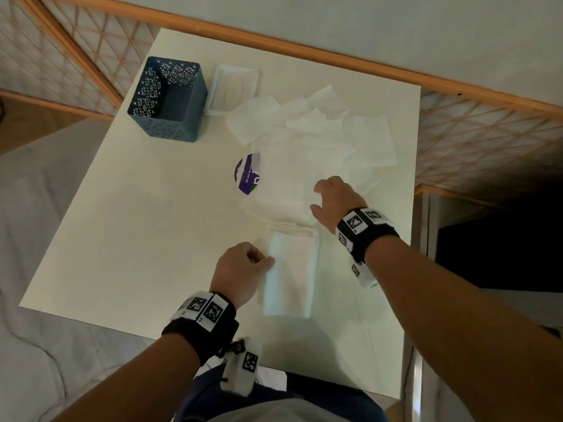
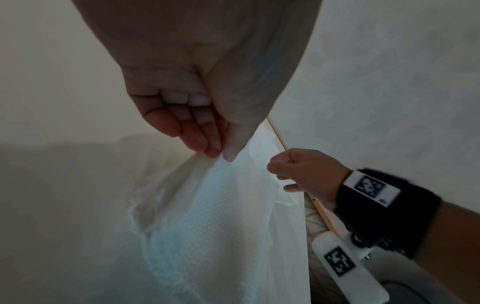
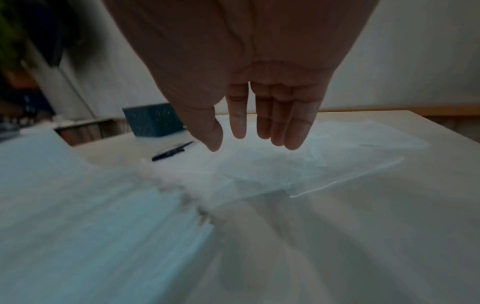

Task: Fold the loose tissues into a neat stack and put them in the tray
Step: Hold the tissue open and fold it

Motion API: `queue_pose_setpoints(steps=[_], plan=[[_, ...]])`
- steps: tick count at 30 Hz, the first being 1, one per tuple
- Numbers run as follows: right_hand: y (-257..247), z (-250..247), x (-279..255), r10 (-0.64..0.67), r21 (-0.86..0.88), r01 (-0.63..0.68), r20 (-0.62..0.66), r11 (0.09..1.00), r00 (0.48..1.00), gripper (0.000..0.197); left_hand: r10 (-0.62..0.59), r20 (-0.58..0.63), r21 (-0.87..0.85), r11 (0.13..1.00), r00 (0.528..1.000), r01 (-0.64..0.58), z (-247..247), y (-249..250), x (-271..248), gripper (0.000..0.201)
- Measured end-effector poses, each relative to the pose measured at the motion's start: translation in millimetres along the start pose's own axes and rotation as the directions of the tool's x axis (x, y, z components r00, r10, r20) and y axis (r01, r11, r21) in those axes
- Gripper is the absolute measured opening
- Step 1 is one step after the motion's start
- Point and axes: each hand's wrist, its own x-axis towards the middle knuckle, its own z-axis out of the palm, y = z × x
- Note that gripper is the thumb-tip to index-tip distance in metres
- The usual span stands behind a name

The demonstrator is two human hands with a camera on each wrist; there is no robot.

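A folded white tissue stack [image 1: 289, 269] lies near the table's front edge. My left hand [image 1: 269, 261] pinches its left edge between thumb and fingertips [image 2: 215, 151]; up close the tissue [image 2: 207, 216] drapes down from that pinch. Several loose tissues [image 1: 307, 129] are spread across the far right of the table. My right hand [image 1: 315, 197] hovers just over the nearest loose tissue [image 3: 272, 170], fingers [image 3: 275, 127] straight and holding nothing. A blue perforated basket [image 1: 167, 99] and a clear shallow tray [image 1: 233, 88] stand at the far left.
A purple and white wrapper [image 1: 247, 175] lies half under the tissues mid-table. The white table [image 1: 137, 223] ends close to my body and at the right edge [image 1: 411, 269]. A wooden lattice screen [image 1: 487, 138] surrounds the far sides.
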Motion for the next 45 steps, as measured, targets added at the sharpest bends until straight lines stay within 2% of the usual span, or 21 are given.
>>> queue_pose_setpoints(steps=[4,7,10,13,15,18,25,29,33,35,37,40,42,44,45], plan=[[0.9,11.3,25.2,-0.033,-0.174,0.042,0.053,0.984,0.998,0.057,-0.026,-0.044,0.013,1.0,0.999,0.026,-1.9,6.6,-2.0,0.038],[1.8,21.6,33.9,-0.03,-0.219,0.042,0.054,0.975,0.998,0.059,-0.034,-0.064,-0.011,0.999,0.997,0.033,-3.6,11.6,-1.0,0.041],[2.0,26.6,38.5,-0.044,-0.243,0.048,0.021,0.969,0.999,0.051,-0.031,-0.077,-0.056,0.998,0.997,0.027,-5.9,17.9,2.7,0.037],[3.3,24.6,42.0,-0.072,-0.263,0.064,-0.019,0.963,0.997,0.03,0.002,-0.091,-0.086,0.996,0.996,-0.01,-9.5,25.9,9.0,0.034],[4.6,20.5,44.5,-0.071,-0.243,0.067,-0.009,0.968,0.997,0.023,0.02,-0.101,-0.11,0.993,0.995,-0.031,-12.7,32.0,14.6,0.033],[4.7,8.8,47.1,-0.039,-0.177,0.041,0.012,0.983,0.999,0.021,0.042,-0.116,-0.134,0.989,0.992,-0.058,-18.1,40.5,23.1,0.031],[11.7,-7.8,41.2,0.03,0.118,-0.025,-0.036,0.993,0.999,0.035,0.069,-0.085,-0.127,0.989,0.994,-0.079,-23.6,63.6,58.1,0.025],[12.3,-15.1,35.7,0.054,0.285,-0.043,-0.031,0.957,0.998,0.039,0.057,-0.007,-0.097,0.994,0.998,-0.057,-20.0,73.1,85.0,0.033],[8.8,-24.7,29.5,0.072,0.461,-0.022,-0.092,0.887,0.993,0.038,0.031,0.069,-0.108,0.994,0.997,-0.023,-17.9,82.4,98.2,0.042],[4.3,-34.3,22.6,0.097,0.589,-0.009,-0.118,0.808,0.988,0.037,0.031,0.08,-0.112,0.993,0.996,-0.022,-17.3,86.3,102.4,0.041],[-0.1,-43.1,14.0,0.17,0.747,-0.042,-0.095,0.663,0.981,0.032,0.038,0.072,-0.136,0.99,0.997,-0.028,-17.7,88.7,104.2,0.044],[-2.9,-51.5,2.0,0.249,0.925,-0.115,0.023,0.361,0.968,0.029,0.039,0.083,-0.259,0.966,0.996,-0.016,-19.2,96.2,103.4,0.052],[-3.2,-54.3,-2.4,0.197,0.981,-0.139,0.111,0.136,0.974,0.02,0.009,0.142,-0.398,0.916,0.99,0.049,-21.5,106.6,99.3,0.053],[-4.6,-58.5,-9.7,0.131,0.985,-0.152,0.162,-0.081,0.978,0.012,-0.049,0.235,-0.5,0.85,0.971,0.164,-25.4,115.1,95.0,0.066],[-5.2,-60.5,-13.9,0.086,0.976,-0.153,0.167,-0.157,0.982,0.014,-0.063,0.299,-0.53,0.818,0.952,0.221,-27.3,116.7,92.9,0.074]])
